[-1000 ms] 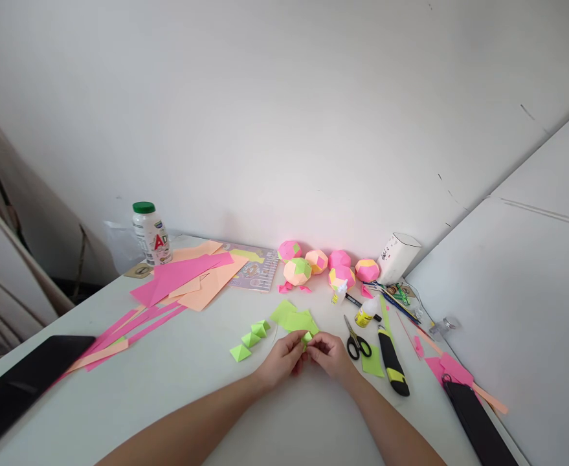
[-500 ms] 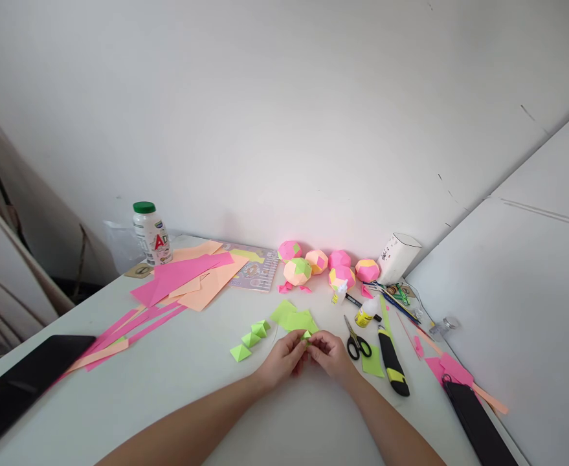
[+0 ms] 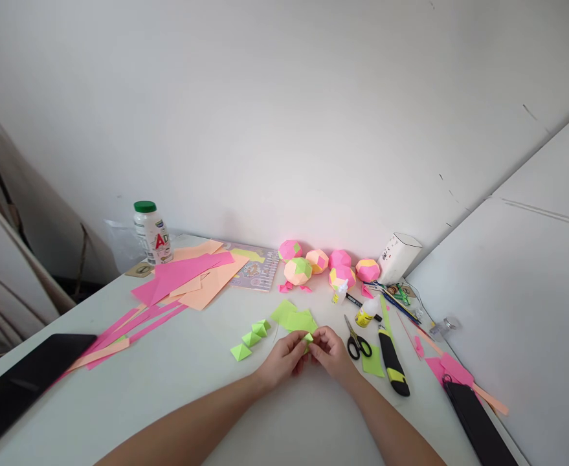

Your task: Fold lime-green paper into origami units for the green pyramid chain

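Between my fingertips is a small folded piece of green paper, mostly covered by the fingers. My left hand is closed on its left side, and my right hand pinches it from the right. Several folded green paper pieces lie in a slanting row on the table to the left of my hands. Just beyond my fingers are flat green paper sheets. Black-handled scissors rest to the right of my right hand, partly beside a green paper square.
Faceted paper balls stand along the wall. Glue bottles, a black-and-yellow cutter and a phone are at right. At left are pink and peach papers, a white bottle and a black tablet.
The green piece has tilted slightly in my fingers and shows a little more of its tip. My right fingers have shifted a bit; the things on the table stay put.
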### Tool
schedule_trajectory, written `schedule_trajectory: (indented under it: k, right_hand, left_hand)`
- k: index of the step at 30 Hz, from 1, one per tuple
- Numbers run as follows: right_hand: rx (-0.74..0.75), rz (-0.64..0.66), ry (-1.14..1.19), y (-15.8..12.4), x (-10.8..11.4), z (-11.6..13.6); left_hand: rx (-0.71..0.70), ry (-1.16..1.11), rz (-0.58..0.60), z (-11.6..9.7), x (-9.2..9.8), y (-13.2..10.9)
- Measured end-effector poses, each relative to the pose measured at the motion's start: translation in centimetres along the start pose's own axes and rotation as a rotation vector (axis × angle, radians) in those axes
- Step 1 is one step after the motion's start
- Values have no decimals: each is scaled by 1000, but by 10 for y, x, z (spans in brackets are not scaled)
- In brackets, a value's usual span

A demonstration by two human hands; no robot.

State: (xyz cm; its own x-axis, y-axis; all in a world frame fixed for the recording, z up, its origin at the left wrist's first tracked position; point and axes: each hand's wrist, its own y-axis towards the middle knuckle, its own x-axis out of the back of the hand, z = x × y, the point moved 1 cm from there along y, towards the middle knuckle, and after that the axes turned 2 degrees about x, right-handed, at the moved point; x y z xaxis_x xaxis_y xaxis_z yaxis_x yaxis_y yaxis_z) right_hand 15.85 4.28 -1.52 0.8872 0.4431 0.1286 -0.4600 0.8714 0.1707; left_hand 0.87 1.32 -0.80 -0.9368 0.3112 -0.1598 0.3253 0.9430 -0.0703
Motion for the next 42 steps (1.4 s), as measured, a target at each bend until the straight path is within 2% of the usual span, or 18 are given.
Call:
schedule_trajectory:
  k: [11,22,34,42]
  right_hand:
    - [-24,70,-4,-2,3,4]
    - [-5,-36,-110,0,1,1]
    - [-37,61,87,-2,4,2]
    - [-23,55,46,-1,1,4]
  left_hand:
    - [3,32,-14,-2,-1,-1]
    - [-12,70,26,3,1,0]
    - [46,74,-83,0,1,-1]
    - [35,93,-73,-2,1,-2]
